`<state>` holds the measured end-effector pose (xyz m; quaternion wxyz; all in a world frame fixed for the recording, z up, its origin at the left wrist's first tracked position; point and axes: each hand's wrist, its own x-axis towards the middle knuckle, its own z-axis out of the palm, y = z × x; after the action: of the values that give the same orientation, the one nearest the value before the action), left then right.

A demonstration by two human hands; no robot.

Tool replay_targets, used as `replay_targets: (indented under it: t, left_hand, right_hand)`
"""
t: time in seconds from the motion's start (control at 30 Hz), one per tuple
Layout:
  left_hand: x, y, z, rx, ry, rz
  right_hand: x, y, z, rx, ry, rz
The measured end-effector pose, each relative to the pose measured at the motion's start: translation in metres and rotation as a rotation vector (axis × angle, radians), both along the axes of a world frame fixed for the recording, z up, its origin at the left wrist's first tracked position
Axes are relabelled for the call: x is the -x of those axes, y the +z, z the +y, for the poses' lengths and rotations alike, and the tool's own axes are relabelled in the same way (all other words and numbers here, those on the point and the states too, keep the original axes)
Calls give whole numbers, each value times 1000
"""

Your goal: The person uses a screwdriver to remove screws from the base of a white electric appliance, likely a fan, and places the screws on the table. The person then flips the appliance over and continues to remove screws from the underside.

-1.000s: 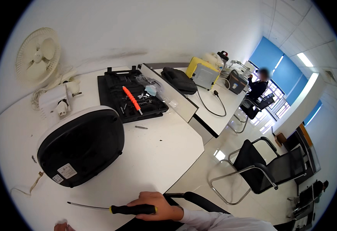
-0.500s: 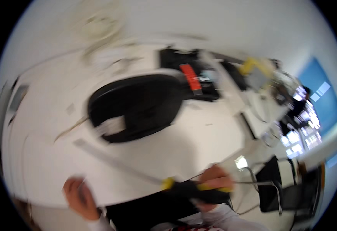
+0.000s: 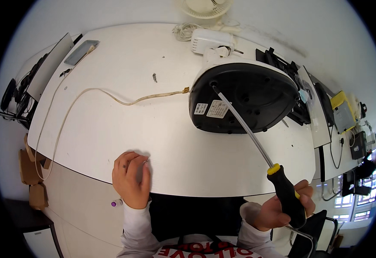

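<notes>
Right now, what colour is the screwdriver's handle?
The handle is black and yellow, clearest in the head view.

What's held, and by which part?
Right hand holds a long steel-shafted screwdriver by its black-and-yellow handle. Left hand: perhaps something tiny; can't tell.

Screwdriver (image 3: pixel 260 150): black-and-yellow handle, long silver shaft, slanting up leftward, tip at the base's upper-left hole, seating unclear | base (image 3: pixel 256 94): rounded, black underside facing the person, two white labels, tipped up on the white table (image 3: pixel 166 120)
</notes>
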<state>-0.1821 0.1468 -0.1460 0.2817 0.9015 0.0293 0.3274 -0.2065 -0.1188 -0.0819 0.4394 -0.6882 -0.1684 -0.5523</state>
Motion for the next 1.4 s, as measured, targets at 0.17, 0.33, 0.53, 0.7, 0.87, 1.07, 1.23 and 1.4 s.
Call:
replay_targets:
  t: [0.17, 0.33, 0.53, 0.7, 0.87, 1.07, 1.23, 1.4]
  left_hand:
    - [0, 0, 4, 9, 0, -3]
    - [-4, 1, 2, 31, -24, 4]
    - [5, -17, 11, 108, -123, 18]
    - [8, 18, -12, -123, -69, -6]
    - [5, 23, -10, -56, -89, 18]
    - [5, 29, -9, -62, -141, -18]
    - [7, 26, -16, -58, -130, 0]
    - [5, 18, -9, 70, -106, 13]
  right_hand:
    - [-7, -2, 6, 71, -37, -10]
    - [-8, -3, 7, 229, -61, 46]
    - [-2, 21, 6, 252, 154, 145]
    - [0, 26, 22, 200, 61, 22]
    - [0, 28, 34, 223, 33, 21]
    - [-2, 32, 50, 169, -14, -24]
    - [-15, 30, 49, 423, -83, -279]
    - [-11, 42, 51, 427, 137, -220]
